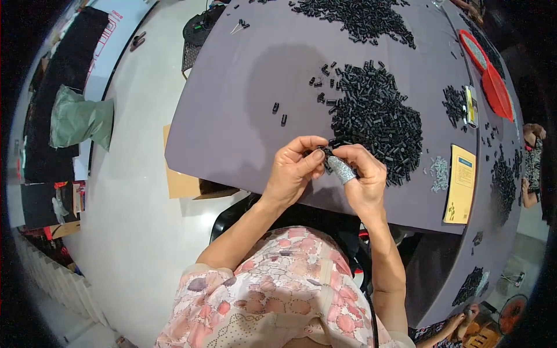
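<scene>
Both hands meet over the near edge of the table, fingertips almost touching. My left hand (288,174) pinches a small black cylindrical part (327,152) between thumb and fingers. My right hand (366,181) closes on the same part from the other side; the fingers hide most of it. Silvery-grey wrapping (341,170) covers the right thumb. Just beyond the fingers spreads a large pile of black cylindrical parts (377,113). Two loose black parts (279,115) lie to the left of that pile.
A second black pile (360,20) lies farther back. To the right are a yellow booklet (461,184), small pale pieces (440,174), a smaller black heap (454,104) and red trays (496,93). A cardboard box (180,180) stands below the left table edge. Other people's hands (464,322) show at right.
</scene>
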`<state>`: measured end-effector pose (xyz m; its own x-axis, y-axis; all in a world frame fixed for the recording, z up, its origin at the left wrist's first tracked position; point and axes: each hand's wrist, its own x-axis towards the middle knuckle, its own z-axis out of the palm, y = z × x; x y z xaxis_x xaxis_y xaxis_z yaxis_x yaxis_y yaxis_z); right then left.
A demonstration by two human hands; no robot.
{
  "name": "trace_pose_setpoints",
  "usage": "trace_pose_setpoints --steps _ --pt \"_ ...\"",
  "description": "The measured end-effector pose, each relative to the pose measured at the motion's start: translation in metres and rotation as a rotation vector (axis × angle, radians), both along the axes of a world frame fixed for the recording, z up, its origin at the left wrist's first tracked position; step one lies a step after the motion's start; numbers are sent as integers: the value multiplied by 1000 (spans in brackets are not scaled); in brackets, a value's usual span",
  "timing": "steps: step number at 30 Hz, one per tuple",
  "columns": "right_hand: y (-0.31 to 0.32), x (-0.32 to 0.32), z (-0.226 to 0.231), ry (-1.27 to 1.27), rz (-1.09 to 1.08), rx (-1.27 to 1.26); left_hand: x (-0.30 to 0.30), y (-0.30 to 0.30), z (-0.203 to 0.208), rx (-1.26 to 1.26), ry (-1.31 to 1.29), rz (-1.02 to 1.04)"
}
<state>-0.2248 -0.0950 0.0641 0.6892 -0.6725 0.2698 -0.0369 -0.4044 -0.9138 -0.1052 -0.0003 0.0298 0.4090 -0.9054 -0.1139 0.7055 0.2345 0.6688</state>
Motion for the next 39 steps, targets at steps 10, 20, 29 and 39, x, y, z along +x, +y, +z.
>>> trace_pose_setpoints --steps 10,20,29,39 --pt "1 -3 4 -17 -21 -259 -7 -1 3 8 36 62" --pt "-6 4 0 -68 62 -557 4 -3 17 115 3 10" --pt "-2 -2 1 -19 74 -127 10 -2 20 101 36 -28" --pt "-14 -4 -1 31 275 -63 5 1 18 71 71 -184"
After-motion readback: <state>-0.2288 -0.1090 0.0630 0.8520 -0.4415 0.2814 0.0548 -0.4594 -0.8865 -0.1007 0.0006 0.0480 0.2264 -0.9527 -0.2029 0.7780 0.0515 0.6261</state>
